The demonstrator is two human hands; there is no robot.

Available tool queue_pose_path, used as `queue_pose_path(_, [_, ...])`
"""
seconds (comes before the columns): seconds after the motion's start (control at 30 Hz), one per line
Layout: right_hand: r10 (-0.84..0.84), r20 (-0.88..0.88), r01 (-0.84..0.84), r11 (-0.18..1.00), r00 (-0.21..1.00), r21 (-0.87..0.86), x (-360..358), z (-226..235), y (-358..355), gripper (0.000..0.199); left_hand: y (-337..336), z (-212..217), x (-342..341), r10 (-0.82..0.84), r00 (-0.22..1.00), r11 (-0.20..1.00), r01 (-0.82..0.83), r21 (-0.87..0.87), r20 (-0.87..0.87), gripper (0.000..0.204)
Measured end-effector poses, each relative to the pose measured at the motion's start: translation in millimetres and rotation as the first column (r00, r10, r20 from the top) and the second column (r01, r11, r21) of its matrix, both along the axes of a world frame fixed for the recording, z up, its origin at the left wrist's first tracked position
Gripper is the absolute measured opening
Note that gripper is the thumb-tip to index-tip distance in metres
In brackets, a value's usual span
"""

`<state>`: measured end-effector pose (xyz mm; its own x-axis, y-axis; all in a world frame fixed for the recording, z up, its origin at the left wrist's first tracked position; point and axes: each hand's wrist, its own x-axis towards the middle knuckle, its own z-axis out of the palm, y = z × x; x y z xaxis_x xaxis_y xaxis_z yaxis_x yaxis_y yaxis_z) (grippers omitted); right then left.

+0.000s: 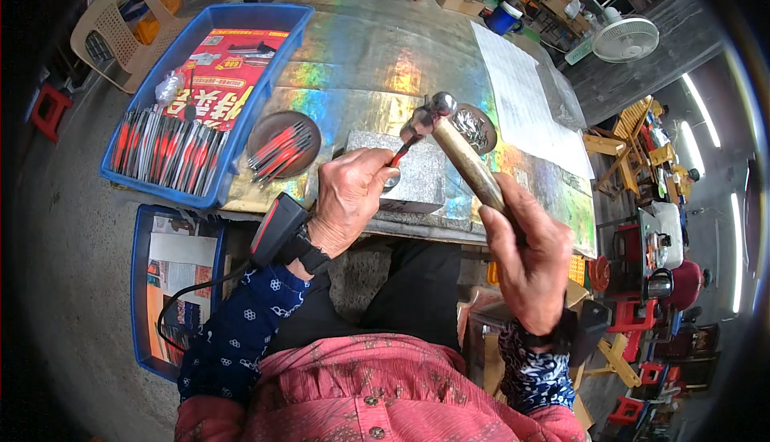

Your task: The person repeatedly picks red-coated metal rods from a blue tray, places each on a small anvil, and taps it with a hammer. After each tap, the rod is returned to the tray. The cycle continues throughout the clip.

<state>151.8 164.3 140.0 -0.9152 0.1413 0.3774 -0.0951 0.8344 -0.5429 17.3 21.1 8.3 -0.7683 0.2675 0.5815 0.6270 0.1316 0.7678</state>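
Note:
My right hand (pixel 529 253) is wrapped round the wooden handle of a ball-peen hammer (pixel 469 161). The hammer's head is raised over a grey metal block (pixel 423 179) at the table's near edge. Between thumb and fingers, my left hand (pixel 349 197) pinches a slim red-and-black piece (pixel 399 155) above the block. Its far end is overlapped by the hammer head, so I cannot tell whether they touch. Left of the block, a round dish (pixel 313 127) holds several red and black slim pieces (pixel 281 152). Small shiny metal parts (pixel 475 131) fill another dish behind the hammer.
A blue tray (pixel 298 21) at left holds rows of red, black and silver pieces. Below it, another blue tray (pixel 142 298) sits lower down. White sheets (pixel 525 89) cover the table's right side. A fan (pixel 626 39) stands beyond, and a beige chair (pixel 120 21) at far left.

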Motion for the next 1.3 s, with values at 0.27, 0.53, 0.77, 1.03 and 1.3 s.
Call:
queue_pose_path(0.27, [-0.061, -0.117, 0.052, 0.995, 0.991, -0.085, 8, 19, -11, 0.033, 0, 0, 2, -0.006, 1.0, 1.0, 0.007, -0.004, 0.021, 0.014])
queue_pose_path(0.53, [-0.013, 0.017, 0.013, 1.0, 1.0, 0.01, -1, 11, 2, 0.028, 0, -2, 1, -0.002, 1.0, 1.0, 0.002, -0.003, -0.006, 0.014])
queue_pose_path(0.77, [-0.052, -0.066, 0.051, 0.999, 0.996, -0.019, 4, -13, 2, 0.028, -2, 2, 1, -0.014, 1.0, 1.0, 0.015, -0.024, 0.025, 0.011])
queue_pose_path(1.03, [-0.185, -0.144, 0.191, 0.981, 0.972, 0.032, 4, -79, 15, 0.029, -23, 3, -15, -0.32, 0.816, 0.898, 0.098, 0.43, 0.481, 0.01])
queue_pose_path(1.3, [-0.238, -0.133, 0.269, 0.911, 0.962, 0.312, -8, -126, 18, 0.045, -80, -8, -24, -0.219, 0.815, 0.933, 0.014, 0.36, 0.536, 0.017])
